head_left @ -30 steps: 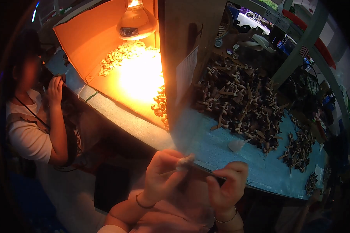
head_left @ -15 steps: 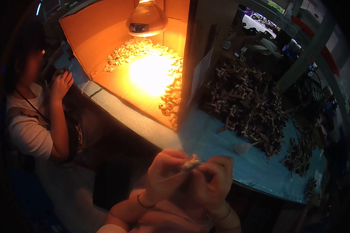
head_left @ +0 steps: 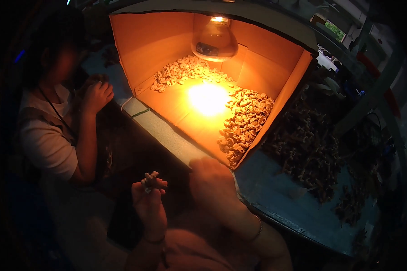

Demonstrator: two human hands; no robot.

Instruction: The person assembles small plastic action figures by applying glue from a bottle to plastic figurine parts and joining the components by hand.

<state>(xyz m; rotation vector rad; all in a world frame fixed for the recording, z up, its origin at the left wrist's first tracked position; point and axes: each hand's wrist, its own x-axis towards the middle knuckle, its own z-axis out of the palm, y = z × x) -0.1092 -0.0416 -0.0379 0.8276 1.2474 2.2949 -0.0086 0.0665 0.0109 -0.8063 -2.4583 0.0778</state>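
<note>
My left hand (head_left: 149, 208) is raised in front of my body, thumb and fingers pinching a small knobbly figure-like piece (head_left: 151, 181), pale with darker parts. Its exact kind is too dim to tell. Over by the table's front edge, my right hand (head_left: 212, 180) reaches toward the near corner of a cardboard box (head_left: 162, 45) lit from inside. The back of that hand faces up, slightly blurred, and its fingers are hard to make out. Inside the box, small ring-like pieces (head_left: 248, 117) lie heaped on the right, with another heap (head_left: 185, 70) along the back.
A glowing bulb (head_left: 215, 43) hangs in the box above its floor. Right of the box, a large pile of small dark-and-pale figure-like pieces (head_left: 309, 149) covers part of the blue tabletop (head_left: 275, 205). At the left a person (head_left: 50, 135) sits with hands raised.
My hands have parted. The left moved left, holding the small piece; the right came forward to the box's near corner. The view has swung, showing more of the box's right side.
</note>
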